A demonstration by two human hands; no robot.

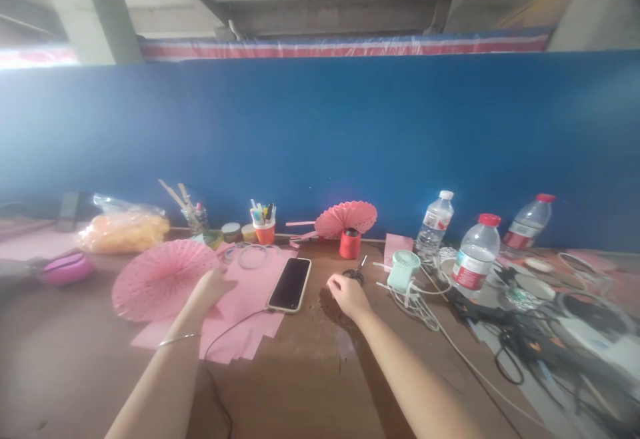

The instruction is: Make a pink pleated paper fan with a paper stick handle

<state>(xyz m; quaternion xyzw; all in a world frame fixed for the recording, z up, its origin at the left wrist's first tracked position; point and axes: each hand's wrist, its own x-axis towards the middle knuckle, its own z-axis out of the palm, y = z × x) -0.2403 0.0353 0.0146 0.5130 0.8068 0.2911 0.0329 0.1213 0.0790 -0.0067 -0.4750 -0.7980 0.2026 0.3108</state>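
Note:
My left hand (211,287) is at the right edge of a round, pleated pink paper fan (157,279) patterned with small cut-outs. Its fingers look closed on that edge, though blur softens them. Sheets of pink paper (245,292) lie under and beside the fan. My right hand (349,294) hovers or rests over the brown table, fingers curled in and no object visible in them. Just beyond it is a pair of dark-handled scissors (356,273). Between my hands lies a phone (291,284) with a dark screen and a cable.
Behind stand a cup of pens (264,229), a red jar (350,244) and another pink fan (345,219). To the right are a mint handheld fan (403,271), water bottles (477,252) and tangled cables. A plastic bag (125,229) and pink pouch (67,269) lie left.

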